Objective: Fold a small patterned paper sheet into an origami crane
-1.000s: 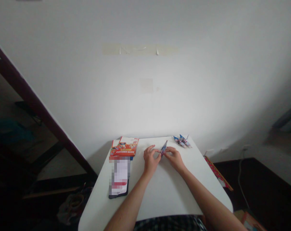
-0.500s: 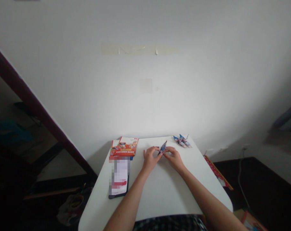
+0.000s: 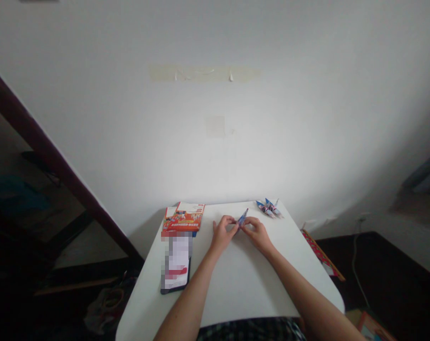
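Between my two hands is a small folded paper piece point(image 3: 242, 218), blue with paler patches, its pointed tip angled up and to the right. My left hand point(image 3: 223, 232) pinches it from the left with thumb and index finger. From the other side my right hand point(image 3: 255, 230) grips it, fingertips close to those of the left. The lower part of the piece is hidden by my fingers. Farther back on the right lie folded paper figures point(image 3: 268, 208) in similar blue, white and red, with pointed ends.
Red-and-white printed packets point(image 3: 186, 219) overlap at the white table's point(image 3: 250, 289) back left. In front of them lies a phone-like device point(image 3: 177, 265), its screen blurred out. A wall point(image 3: 215, 156) rises behind the table's back edge.
The folded paper piece has turned slightly between my fingers, its tip leaning a little more to the right. Both hands stay nearly in place, the left shifting slightly.
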The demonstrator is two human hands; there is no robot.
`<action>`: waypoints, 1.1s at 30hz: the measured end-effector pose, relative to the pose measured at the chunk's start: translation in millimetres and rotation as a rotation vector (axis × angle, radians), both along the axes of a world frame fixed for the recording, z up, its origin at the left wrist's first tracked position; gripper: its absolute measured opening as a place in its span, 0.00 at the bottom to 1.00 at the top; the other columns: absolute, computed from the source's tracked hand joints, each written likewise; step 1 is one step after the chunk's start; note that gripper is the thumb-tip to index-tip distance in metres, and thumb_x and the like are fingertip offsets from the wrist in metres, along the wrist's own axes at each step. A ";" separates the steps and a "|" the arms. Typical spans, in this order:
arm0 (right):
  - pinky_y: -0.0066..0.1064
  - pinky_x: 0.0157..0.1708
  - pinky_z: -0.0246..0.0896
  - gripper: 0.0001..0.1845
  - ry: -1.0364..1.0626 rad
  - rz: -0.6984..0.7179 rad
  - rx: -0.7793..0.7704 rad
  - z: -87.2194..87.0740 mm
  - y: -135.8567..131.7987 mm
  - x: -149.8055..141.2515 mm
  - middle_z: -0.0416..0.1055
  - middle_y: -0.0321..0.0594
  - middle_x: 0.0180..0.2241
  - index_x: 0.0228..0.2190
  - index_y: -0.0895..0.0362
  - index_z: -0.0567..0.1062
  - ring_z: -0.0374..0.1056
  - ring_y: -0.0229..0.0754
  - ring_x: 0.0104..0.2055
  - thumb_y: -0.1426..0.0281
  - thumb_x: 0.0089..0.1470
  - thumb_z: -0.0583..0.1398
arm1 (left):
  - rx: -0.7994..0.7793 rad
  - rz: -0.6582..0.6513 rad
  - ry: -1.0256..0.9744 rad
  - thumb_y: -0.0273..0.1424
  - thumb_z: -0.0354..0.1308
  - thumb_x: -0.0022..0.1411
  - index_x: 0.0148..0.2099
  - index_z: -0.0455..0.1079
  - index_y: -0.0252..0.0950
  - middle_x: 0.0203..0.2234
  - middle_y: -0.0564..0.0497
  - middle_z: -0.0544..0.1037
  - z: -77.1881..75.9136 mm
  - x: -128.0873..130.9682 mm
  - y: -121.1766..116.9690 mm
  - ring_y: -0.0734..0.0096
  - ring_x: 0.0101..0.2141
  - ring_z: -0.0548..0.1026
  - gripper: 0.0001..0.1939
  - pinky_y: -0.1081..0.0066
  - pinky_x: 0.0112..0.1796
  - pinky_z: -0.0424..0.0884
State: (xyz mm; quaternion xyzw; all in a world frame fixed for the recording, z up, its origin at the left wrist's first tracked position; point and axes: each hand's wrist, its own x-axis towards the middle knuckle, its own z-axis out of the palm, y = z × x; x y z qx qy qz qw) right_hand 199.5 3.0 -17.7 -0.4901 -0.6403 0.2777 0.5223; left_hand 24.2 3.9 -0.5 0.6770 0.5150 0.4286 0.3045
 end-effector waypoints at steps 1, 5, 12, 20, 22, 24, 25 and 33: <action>0.44 0.54 0.63 0.13 -0.001 0.001 0.001 -0.2 0.3 0.2 0.80 0.44 0.40 0.28 0.53 0.79 0.72 0.51 0.48 0.56 0.50 0.65 | -0.001 0.002 0.004 0.36 0.61 0.61 0.45 0.71 0.43 0.42 0.52 0.84 -0.1 0.0 0.0 0.60 0.48 0.80 0.10 0.34 0.66 0.35; 0.45 0.54 0.62 0.13 -0.002 0.001 0.005 -0.8 0.4 0.6 0.80 0.43 0.40 0.28 0.52 0.78 0.72 0.51 0.48 0.55 0.50 0.65 | 0.009 0.015 0.076 0.38 0.58 0.62 0.42 0.74 0.43 0.44 0.50 0.84 -0.7 0.7 0.5 0.59 0.49 0.78 0.08 0.34 0.66 0.36; 0.44 0.54 0.63 0.13 -0.003 -0.018 0.012 1.0 -1.8 1.1 0.80 0.43 0.40 0.29 0.52 0.78 0.71 0.52 0.49 0.55 0.51 0.64 | 0.003 0.005 0.114 0.38 0.56 0.65 0.42 0.78 0.45 0.45 0.49 0.84 0.2 0.8 0.8 0.57 0.51 0.77 0.09 0.32 0.65 0.35; 0.44 0.54 0.63 0.13 -0.017 -0.012 0.016 1.7 -3.4 0.9 0.79 0.43 0.39 0.29 0.52 0.77 0.71 0.51 0.48 0.56 0.51 0.64 | 0.079 0.036 0.176 0.34 0.57 0.64 0.36 0.78 0.43 0.44 0.51 0.83 5.6 0.5 1.6 0.58 0.51 0.77 0.08 0.36 0.64 0.49; 0.44 0.54 0.63 0.13 -0.023 -0.010 0.015 2.4 -4.1 0.3 0.79 0.42 0.39 0.28 0.52 0.77 0.71 0.51 0.48 0.56 0.51 0.64 | 0.076 0.061 0.186 0.33 0.58 0.63 0.37 0.79 0.43 0.44 0.50 0.83 5.1 0.2 4.5 0.59 0.51 0.76 0.07 0.40 0.63 0.53; 0.44 0.53 0.63 0.13 -0.029 -0.007 0.013 3.5 -4.7 -0.1 0.79 0.42 0.39 0.28 0.52 0.77 0.70 0.51 0.48 0.56 0.50 0.64 | 0.059 0.064 0.182 0.33 0.59 0.62 0.38 0.79 0.43 0.45 0.50 0.82 4.4 -0.8 8.1 0.59 0.51 0.76 0.07 0.42 0.63 0.54; 0.44 0.53 0.63 0.13 -0.031 -0.006 0.012 4.0 -4.9 -0.2 0.79 0.42 0.39 0.28 0.52 0.77 0.70 0.51 0.48 0.56 0.50 0.64 | 0.047 0.058 0.177 0.34 0.60 0.62 0.38 0.80 0.43 0.46 0.49 0.82 4.2 -1.4 9.7 0.58 0.52 0.76 0.07 0.42 0.63 0.54; 0.43 0.53 0.62 0.13 -0.045 -0.016 0.011 4.6 -4.3 0.6 0.79 0.42 0.39 0.29 0.52 0.77 0.70 0.52 0.48 0.56 0.51 0.63 | 0.012 0.010 0.105 0.34 0.60 0.61 0.37 0.79 0.42 0.52 0.48 0.80 3.5 -3.0 11.7 0.57 0.56 0.73 0.06 0.40 0.65 0.48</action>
